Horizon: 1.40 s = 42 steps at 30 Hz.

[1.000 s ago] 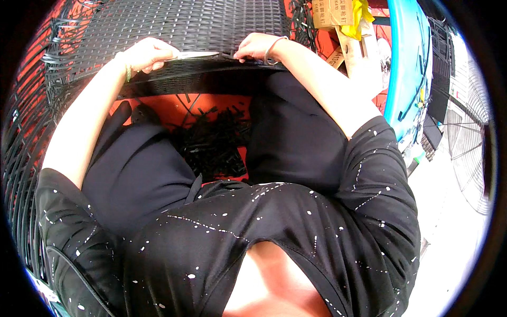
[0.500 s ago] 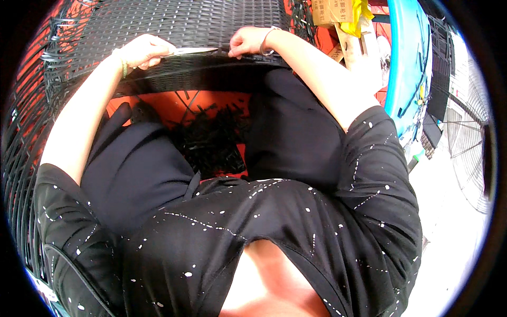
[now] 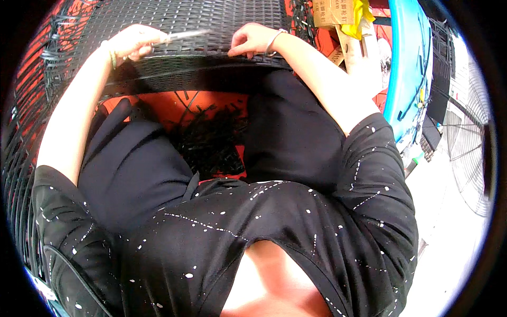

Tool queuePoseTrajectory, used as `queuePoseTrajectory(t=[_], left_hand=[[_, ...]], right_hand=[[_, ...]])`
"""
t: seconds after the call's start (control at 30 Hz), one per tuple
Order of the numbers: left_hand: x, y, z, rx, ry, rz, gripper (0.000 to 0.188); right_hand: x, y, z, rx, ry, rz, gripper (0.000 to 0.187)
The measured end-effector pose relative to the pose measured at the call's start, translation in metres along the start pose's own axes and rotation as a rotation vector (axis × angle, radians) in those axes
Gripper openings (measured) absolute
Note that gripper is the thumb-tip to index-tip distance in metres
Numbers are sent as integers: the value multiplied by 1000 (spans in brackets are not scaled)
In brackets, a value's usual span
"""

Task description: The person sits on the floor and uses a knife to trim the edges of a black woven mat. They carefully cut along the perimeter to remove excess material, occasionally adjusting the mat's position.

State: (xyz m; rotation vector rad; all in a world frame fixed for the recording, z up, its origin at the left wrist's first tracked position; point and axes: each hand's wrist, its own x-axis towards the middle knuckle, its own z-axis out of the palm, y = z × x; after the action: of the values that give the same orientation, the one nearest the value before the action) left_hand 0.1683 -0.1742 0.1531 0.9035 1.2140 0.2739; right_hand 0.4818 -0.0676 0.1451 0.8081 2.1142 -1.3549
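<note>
Scissors (image 3: 182,36) in the left hand (image 3: 132,43) have lifted off the woven panel (image 3: 211,58); the right hand (image 3: 252,39) still pinches its edge

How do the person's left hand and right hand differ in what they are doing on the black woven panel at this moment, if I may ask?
The left hand grips a slim metal tool; the right hand holds none, its fingertips pinching the woven panel at its edge. The right hand sits nearer the panel's middle, the left hand further out. Both rest on the panel.

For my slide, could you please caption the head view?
Left hand holds a metal tool on a black woven panel; right hand pinches its edge.
</note>
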Motion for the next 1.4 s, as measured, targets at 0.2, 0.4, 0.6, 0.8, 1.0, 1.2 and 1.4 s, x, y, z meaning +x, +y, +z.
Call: queuePoseTrajectory(t=[0.2, 0.4, 0.6, 0.8, 1.0, 1.2, 1.4], left_hand=[[5, -30, -9, -97, 143, -8, 25], [1, -24, -8, -19, 138, -13, 26], [-17, -7, -22, 212, -39, -16, 22], [-22, 11, -23, 487, -11, 134, 23], [-36, 37, -8, 676, 89, 177, 22], [-31, 36, 4, 756, 154, 224, 21], [-36, 32, 9, 709, 206, 201, 22]], right_hand=[[8, -20, 18, 20, 115, 28, 30], [13, -36, 23, -211, 387, -246, 28], [18, -40, 25, -252, 302, -110, 23], [21, -38, 25, -188, 275, -145, 18], [17, -79, 26, 459, 378, -69, 17], [5, -83, 29, 466, 316, -16, 23], [17, -91, 42, 422, 395, -299, 24]])
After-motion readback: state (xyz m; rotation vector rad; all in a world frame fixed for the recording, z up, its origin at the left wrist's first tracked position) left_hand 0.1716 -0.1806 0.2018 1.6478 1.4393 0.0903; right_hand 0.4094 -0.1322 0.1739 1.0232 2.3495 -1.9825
